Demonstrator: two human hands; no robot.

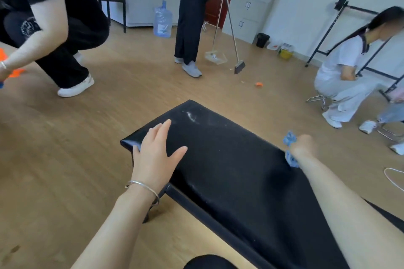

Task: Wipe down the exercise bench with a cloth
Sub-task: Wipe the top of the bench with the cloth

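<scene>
The black worktop (229,170) runs out between both forearms. The left hand (153,150) rests at its left edge, fingers spread. The right hand (302,145) grips a bunched blue cloth (289,137) at the right edge. White smears (191,117) just beyond the left fingertips may escape so small a wad.

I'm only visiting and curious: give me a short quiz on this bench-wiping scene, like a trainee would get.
1. True or false: the left hand is spread open at the edge of the black exercise bench.
2. Which hand grips the blue cloth? A) left hand B) right hand
3. Fill in: white smears show near the bench's ___ end.
Key: 1 true; 2 B; 3 far.
</scene>
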